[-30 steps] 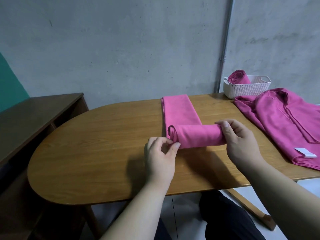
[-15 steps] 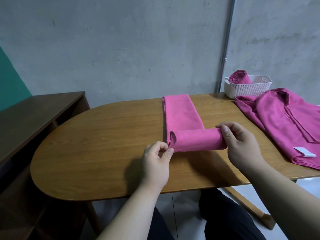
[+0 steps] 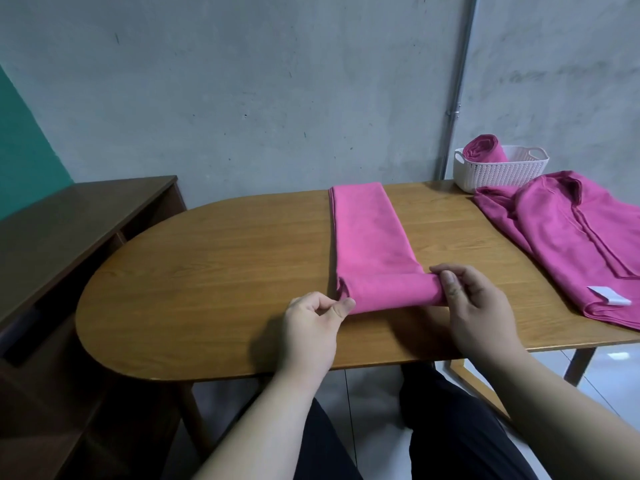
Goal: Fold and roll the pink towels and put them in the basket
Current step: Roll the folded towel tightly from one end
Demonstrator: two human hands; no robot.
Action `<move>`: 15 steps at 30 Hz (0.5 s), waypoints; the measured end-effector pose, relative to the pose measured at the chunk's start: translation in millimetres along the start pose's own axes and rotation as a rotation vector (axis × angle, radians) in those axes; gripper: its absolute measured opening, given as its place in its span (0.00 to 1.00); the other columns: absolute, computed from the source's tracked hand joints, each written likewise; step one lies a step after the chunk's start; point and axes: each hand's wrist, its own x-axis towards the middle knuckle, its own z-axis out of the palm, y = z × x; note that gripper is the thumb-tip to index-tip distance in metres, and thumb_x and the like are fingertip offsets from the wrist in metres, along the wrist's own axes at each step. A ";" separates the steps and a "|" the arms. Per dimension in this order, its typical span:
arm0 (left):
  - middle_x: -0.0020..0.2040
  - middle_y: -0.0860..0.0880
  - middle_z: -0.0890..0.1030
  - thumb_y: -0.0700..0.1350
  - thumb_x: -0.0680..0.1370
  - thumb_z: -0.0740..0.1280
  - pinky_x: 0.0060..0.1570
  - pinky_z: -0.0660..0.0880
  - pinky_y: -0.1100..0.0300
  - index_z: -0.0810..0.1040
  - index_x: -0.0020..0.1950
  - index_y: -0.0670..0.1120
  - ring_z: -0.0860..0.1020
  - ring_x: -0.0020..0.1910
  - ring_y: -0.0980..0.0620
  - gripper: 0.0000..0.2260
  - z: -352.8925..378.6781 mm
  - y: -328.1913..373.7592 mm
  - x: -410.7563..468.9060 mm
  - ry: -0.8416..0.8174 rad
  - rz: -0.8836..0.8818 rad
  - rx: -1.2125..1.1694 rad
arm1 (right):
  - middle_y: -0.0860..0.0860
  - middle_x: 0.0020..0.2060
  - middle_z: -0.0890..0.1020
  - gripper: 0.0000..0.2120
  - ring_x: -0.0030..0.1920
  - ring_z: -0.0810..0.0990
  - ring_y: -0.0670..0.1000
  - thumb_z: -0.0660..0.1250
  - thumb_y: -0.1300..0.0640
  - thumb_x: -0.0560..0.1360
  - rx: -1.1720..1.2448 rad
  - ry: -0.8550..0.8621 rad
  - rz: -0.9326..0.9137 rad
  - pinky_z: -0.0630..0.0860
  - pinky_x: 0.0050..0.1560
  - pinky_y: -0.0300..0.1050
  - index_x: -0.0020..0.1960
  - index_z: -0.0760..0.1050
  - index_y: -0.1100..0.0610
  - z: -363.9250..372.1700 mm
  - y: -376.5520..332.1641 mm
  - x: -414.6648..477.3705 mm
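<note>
Our left hand was pinching the left end of the roll, and our right hand had its fingers curled over the right end, so both hands were holding the same towel. Only a short bit was rolled up. Most of the folded strip lay flat on the tabletop, stretching away from us. Off to the right sat a pile of pink towels, not folded yet, and behind it the basket with one rolled towel poking out. So we figured we were early on: one in, one just started, and the pile to go.
</note>
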 end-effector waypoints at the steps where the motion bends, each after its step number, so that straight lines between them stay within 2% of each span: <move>1: 0.39 0.49 0.80 0.54 0.73 0.76 0.40 0.67 0.61 0.78 0.32 0.51 0.76 0.39 0.54 0.14 -0.2 0.5 -0.5 0.003 -0.013 -0.006 | 0.31 0.45 0.82 0.13 0.47 0.79 0.34 0.64 0.60 0.82 0.003 0.010 -0.004 0.70 0.45 0.26 0.48 0.78 0.41 0.7 -0.2 -0.5; 3: 0.36 0.52 0.79 0.52 0.74 0.75 0.39 0.67 0.60 0.79 0.33 0.50 0.74 0.36 0.54 0.13 -1.2 2.7 -2.8 0.006 -0.035 -0.054 | 0.31 0.45 0.82 0.15 0.48 0.79 0.35 0.64 0.60 0.82 0.003 0.017 -0.013 0.70 0.46 0.26 0.47 0.78 0.40 2.5 0.3 -2.0; 5: 0.31 0.54 0.74 0.48 0.76 0.74 0.35 0.65 0.61 0.78 0.34 0.46 0.68 0.33 0.55 0.13 -1.0 7.6 -7.3 0.016 -0.071 -0.172 | 0.32 0.46 0.82 0.15 0.48 0.79 0.35 0.63 0.60 0.82 0.001 0.016 -0.018 0.70 0.47 0.26 0.47 0.77 0.39 5.7 0.7 -4.4; 7: 0.32 0.50 0.71 0.45 0.78 0.72 0.34 0.62 0.63 0.77 0.38 0.40 0.66 0.34 0.54 0.12 -0.9 10.7 -11.1 0.037 -0.113 -0.317 | 0.36 0.46 0.83 0.15 0.48 0.79 0.35 0.63 0.60 0.82 0.014 0.027 -0.029 0.70 0.48 0.28 0.48 0.77 0.39 10.0 1.0 -6.8; 9: 0.35 0.47 0.70 0.45 0.77 0.71 0.35 0.62 0.63 0.76 0.40 0.37 0.66 0.36 0.53 0.13 -2.1 13.6 -13.4 0.014 -0.110 -0.387 | 0.39 0.46 0.84 0.16 0.49 0.80 0.37 0.63 0.61 0.82 0.030 0.040 -0.043 0.71 0.49 0.30 0.48 0.77 0.40 13.0 1.4 -7.8; 11: 0.34 0.47 0.69 0.49 0.74 0.69 0.34 0.62 0.63 0.73 0.39 0.38 0.65 0.36 0.52 0.15 -5.5 16.2 -13.8 -0.031 -0.086 -0.373 | 0.42 0.48 0.84 0.15 0.50 0.80 0.39 0.63 0.60 0.82 0.022 0.024 -0.047 0.72 0.50 0.31 0.49 0.77 0.40 13.5 4.0 -8.7; 13: 0.32 0.50 0.67 0.52 0.76 0.69 0.32 0.61 0.61 0.71 0.37 0.39 0.64 0.33 0.53 0.18 -8.7 15.7 -11.9 -0.053 -0.068 -0.303 | 0.43 0.48 0.83 0.12 0.51 0.79 0.39 0.63 0.58 0.83 -0.004 -0.017 -0.042 0.72 0.50 0.32 0.50 0.78 0.41 12.4 8.2 -10.2; 15: 0.29 0.55 0.66 0.50 0.79 0.70 0.34 0.61 0.59 0.70 0.34 0.42 0.63 0.30 0.55 0.20 -11.3 12.8 -10.6 -0.035 -0.066 -0.219 | 0.44 0.49 0.83 0.10 0.51 0.79 0.38 0.63 0.57 0.82 -0.021 -0.054 -0.040 0.72 0.50 0.32 0.51 0.78 0.42 11.5 10.7 -11.9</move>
